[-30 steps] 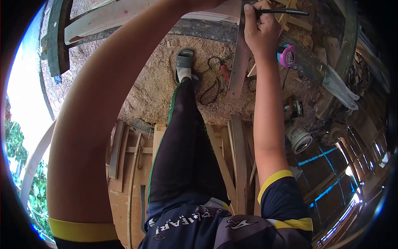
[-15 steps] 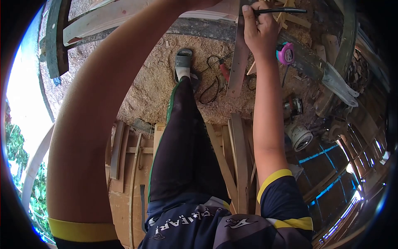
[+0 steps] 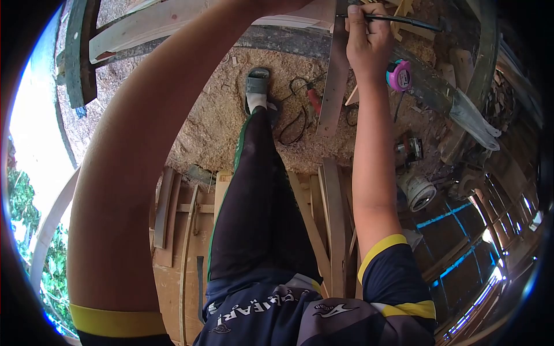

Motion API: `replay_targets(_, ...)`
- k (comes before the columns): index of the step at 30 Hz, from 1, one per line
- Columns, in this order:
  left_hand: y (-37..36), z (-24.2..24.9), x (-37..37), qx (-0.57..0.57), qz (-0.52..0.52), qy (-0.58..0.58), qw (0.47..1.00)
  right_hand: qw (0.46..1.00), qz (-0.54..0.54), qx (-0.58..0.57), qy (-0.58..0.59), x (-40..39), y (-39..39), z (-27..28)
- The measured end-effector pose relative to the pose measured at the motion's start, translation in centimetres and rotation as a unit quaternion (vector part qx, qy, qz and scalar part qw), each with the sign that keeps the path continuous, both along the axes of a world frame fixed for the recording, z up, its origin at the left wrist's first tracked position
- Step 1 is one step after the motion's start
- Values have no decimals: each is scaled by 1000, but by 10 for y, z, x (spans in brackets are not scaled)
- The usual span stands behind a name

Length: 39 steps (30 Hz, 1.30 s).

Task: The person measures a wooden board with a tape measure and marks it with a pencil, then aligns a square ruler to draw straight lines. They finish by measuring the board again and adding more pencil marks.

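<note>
My right hand (image 3: 369,37) is closed round a thin dark pen-like tool (image 3: 407,21) at the top of the view, its shaft pointing right. Beneath and beside that hand a long flat strip (image 3: 333,86) slants down over the sawdust. Of my left hand (image 3: 283,4) only a part shows at the top edge, over a pale wooden board (image 3: 190,24); its fingers are hidden. A pink and turquoise tape measure (image 3: 399,75) lies just right of my right wrist.
A red-handled tool (image 3: 314,99) with a dark cord lies on the sawdust near my sandalled foot (image 3: 257,83). Wood strips (image 3: 332,213) stand beside my legs. A clear plastic bag (image 3: 473,118) and a round container (image 3: 420,193) are at the right.
My right hand has shifted slightly right with the dark tool. My left arm is nearly unchanged.
</note>
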<state>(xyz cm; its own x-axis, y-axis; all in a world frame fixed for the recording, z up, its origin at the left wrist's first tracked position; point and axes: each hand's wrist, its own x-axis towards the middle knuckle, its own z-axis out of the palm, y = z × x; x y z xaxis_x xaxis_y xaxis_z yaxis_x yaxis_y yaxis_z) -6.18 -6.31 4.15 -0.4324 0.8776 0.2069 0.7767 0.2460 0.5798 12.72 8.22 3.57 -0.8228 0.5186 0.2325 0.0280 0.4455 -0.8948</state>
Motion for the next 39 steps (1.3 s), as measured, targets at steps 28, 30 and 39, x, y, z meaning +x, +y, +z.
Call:
replay_targets(28, 0, 12, 1, -43, -3, -27, 999, 973, 14, 223, -59, -37, 18, 25)
replay_targets(30, 0, 11, 3, -37, 0, -36, 999, 976, 22, 209, -56, -34, 19, 26)
replay_targets(39, 1, 8, 1, -32, -3, -25, 999, 973, 15, 219, -69, -36, 21, 22)
